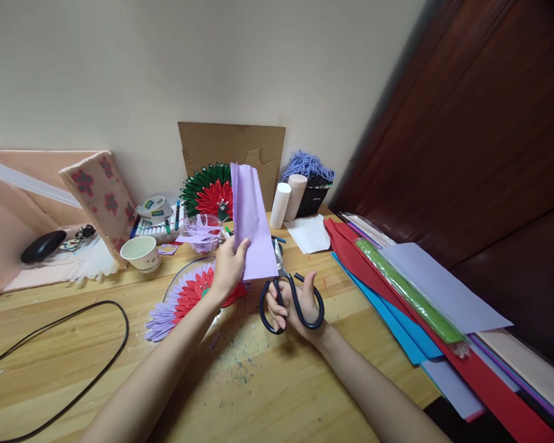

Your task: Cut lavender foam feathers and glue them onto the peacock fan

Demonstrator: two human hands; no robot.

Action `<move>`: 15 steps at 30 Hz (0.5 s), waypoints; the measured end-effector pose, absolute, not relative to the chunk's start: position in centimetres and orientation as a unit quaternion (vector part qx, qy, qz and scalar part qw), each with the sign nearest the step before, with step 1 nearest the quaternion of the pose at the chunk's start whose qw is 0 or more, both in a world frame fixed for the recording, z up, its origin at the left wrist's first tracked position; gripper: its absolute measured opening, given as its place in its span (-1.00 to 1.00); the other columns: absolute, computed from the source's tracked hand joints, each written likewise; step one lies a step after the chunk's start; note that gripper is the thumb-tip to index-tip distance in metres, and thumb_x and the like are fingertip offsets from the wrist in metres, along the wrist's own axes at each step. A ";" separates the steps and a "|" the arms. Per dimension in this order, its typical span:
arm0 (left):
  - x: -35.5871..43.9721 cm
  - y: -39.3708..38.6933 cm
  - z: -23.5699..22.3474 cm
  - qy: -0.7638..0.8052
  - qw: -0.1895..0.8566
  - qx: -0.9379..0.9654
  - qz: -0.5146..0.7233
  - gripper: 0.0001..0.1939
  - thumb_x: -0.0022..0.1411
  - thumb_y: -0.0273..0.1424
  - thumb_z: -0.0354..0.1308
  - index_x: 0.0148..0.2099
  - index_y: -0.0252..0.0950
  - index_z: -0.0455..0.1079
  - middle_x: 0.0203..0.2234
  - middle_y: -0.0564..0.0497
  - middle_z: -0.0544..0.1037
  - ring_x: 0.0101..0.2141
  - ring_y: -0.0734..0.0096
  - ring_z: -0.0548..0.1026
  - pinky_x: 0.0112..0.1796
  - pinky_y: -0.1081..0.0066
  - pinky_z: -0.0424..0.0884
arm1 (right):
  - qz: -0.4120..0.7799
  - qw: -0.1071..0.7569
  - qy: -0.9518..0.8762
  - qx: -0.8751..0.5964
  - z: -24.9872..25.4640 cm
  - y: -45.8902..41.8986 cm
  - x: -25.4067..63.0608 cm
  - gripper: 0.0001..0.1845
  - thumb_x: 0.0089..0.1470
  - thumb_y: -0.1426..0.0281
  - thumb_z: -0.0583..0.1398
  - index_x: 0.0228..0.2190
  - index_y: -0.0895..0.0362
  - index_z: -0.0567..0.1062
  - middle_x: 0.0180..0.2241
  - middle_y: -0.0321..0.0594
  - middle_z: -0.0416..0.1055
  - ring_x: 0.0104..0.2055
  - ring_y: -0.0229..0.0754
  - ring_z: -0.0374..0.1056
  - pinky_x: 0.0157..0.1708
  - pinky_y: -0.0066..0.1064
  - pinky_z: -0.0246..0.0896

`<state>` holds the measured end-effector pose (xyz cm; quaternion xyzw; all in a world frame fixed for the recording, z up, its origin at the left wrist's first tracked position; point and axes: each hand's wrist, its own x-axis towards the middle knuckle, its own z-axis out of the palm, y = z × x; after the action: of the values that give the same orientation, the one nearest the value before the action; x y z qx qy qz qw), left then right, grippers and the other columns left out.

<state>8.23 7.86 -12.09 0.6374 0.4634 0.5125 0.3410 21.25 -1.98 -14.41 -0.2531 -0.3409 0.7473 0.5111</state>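
Okay, left hand [231,264]: thumb and fingers pinch the purple sheet [253,215] low on its left side, rest of it standing up above them. Right hand [300,304], just beside: fingers curl round one black loop of the scissors [282,271], thumb raised near the other loop, blades pointing up beside the sheet's edge. Risks: grip is low and the sheet looks thin, so the free top could flop or skew. Thumb looks loosely seated, so the scissors could twist. Left fingertips behind the sheet could get nicked if blades stray. Paper flower [184,301] lies under the left forearm on the bench [240,394]; a lowered arm could crush petals. Unclear: those fingertips (hidden), blade gap, blade-sheet contact, thumb in loop or not. Forearms cut off at the bottom.
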 end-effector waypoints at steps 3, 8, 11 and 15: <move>8.5 7.7 -12.1 0.458 0.361 0.642 0.497 -0.70 0.14 -0.25 0.01 -0.25 -0.38 0.39 -0.39 -0.07 0.53 -0.37 0.31 0.43 -0.33 0.40 0.29 | 0.730 0.520 -0.342 -0.282 -14.5 -1.8 21.5 -0.21 -0.30 -0.35 -0.20 -0.57 0.14 0.23 -0.81 -0.51 0.02 -0.85 -0.44 -0.06 -0.82 -0.57 0.03; 8.5 7.7 -12.1 0.468 0.366 0.633 0.497 -0.69 0.13 -0.24 0.01 -0.24 -0.39 0.40 -0.37 -0.07 0.54 -0.37 0.30 0.44 -0.35 0.41 0.30 | 0.731 0.518 -0.341 -0.284 -14.5 -1.7 21.7 -0.19 -0.32 -0.36 -0.24 -0.57 0.13 0.22 -0.81 -0.53 0.00 -0.85 -0.44 -0.07 -0.79 -0.57 0.00; 8.5 7.7 -12.2 0.461 0.381 0.639 0.484 -0.68 0.12 -0.23 0.02 -0.25 -0.39 0.40 -0.37 -0.07 0.54 -0.37 0.31 0.44 -0.35 0.41 0.29 | 0.730 0.509 -0.346 -0.298 -14.3 -1.7 21.8 -0.14 -0.36 -0.37 -0.29 -0.55 0.15 0.24 -0.78 -0.46 0.10 -0.81 -0.40 0.06 -0.72 -0.52 0.11; 8.7 7.7 -12.5 0.459 0.405 0.640 0.465 -0.66 0.09 -0.20 0.04 -0.28 -0.40 0.41 -0.40 -0.06 0.53 -0.38 0.30 0.43 -0.36 0.40 0.30 | 0.697 0.528 -0.350 -0.336 -14.8 -1.4 21.9 -0.22 -0.36 -0.36 -0.12 -0.58 0.13 0.23 -0.83 -0.52 0.02 -0.86 -0.43 -0.04 -0.82 -0.57 -0.03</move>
<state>8.74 7.73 -12.55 0.6395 0.4594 0.4646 0.4050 21.89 -1.37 -14.79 -0.3359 -0.3503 0.6968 0.5282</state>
